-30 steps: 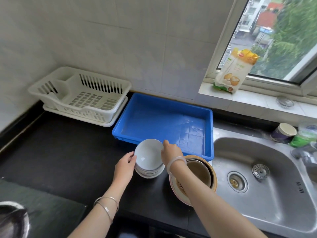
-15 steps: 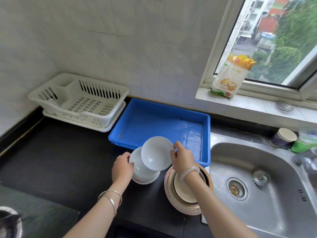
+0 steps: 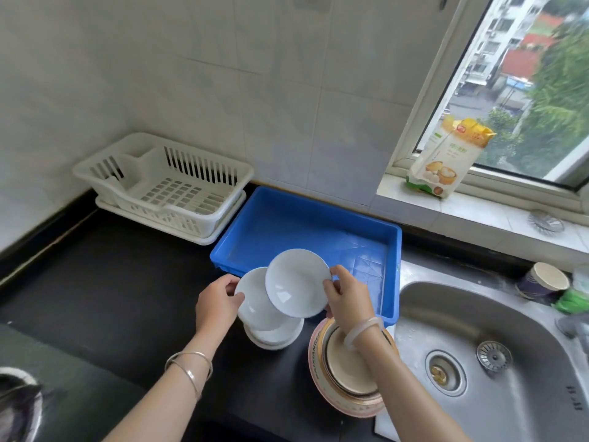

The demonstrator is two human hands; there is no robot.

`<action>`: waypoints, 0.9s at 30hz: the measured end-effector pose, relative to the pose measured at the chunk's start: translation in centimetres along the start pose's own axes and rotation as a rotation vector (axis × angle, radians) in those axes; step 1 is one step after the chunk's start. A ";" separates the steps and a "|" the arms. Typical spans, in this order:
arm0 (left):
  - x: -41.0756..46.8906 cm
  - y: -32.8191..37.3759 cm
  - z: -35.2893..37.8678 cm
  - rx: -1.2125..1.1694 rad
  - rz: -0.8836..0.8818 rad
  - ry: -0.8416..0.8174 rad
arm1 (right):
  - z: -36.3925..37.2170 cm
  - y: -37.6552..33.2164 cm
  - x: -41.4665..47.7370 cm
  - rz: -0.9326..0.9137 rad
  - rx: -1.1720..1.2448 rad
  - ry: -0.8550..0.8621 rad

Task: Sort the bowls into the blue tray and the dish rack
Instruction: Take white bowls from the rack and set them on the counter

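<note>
Right hand (image 3: 345, 296) pinches the rim of a small white bowl (image 3: 296, 282), glossy ceramic, round and shallow, tilted with its inside facing me and lifted clear of the stack. Left hand (image 3: 216, 303) grips the rim of a second white bowl (image 3: 255, 301), same glazed finish, also tipped up, partly hidden behind the first. Under both, just below the left hand's fingers, the rest of the white bowl stack (image 3: 274, 336) sits on the matte black counter (image 3: 105, 282).

Directly under my right wrist: a nested stack of larger bowls (image 3: 347, 374), beige insides, pink outer rim with lettering I can't read.

Just beyond the right hand, the blue tray (image 3: 306, 224): smooth rectangular plastic, low walls, creased sheen on the floor. Beyond and left of the left hand, well apart, the dish rack (image 3: 165, 183): white plastic, slotted walls, grid floor, sitting on a matching drip tray.

Right of the right hand, the brushed steel sink (image 3: 510, 330), oval basin, round drain strainer (image 3: 494, 355) loose on its floor.
</note>
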State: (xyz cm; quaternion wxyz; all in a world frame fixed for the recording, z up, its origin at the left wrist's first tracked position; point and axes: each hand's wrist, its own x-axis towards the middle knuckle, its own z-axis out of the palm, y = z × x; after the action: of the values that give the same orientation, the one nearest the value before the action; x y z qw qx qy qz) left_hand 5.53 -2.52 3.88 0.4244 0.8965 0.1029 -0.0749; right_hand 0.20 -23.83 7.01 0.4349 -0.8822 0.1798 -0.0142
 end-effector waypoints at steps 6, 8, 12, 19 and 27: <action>3.0 -1.2 -5.8 -0.304 -0.143 0.075 | 2.0 -5.0 1.7 -0.076 0.129 -0.027; 3.9 -2.5 -8.2 -0.367 -0.196 0.128 | 3.7 -6.9 2.4 -0.089 0.155 -0.070; 5.2 -6.8 -12.8 -0.488 -0.284 0.253 | 8.7 -10.4 4.2 -0.051 0.174 -0.188; 7.4 -15.0 -18.1 -0.681 -0.485 0.501 | 19.7 -15.6 7.6 0.008 0.179 -0.364; 12.1 -20.4 -21.2 -0.825 -0.633 0.673 | 32.0 -20.1 12.1 0.098 0.092 -0.459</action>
State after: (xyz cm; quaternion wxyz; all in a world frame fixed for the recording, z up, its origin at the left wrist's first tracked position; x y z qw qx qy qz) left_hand 13.13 28.00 -0.70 0.6374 0.5591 0.5125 0.1358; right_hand 23.42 7.84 1.08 0.5042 -0.8318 0.1181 0.1998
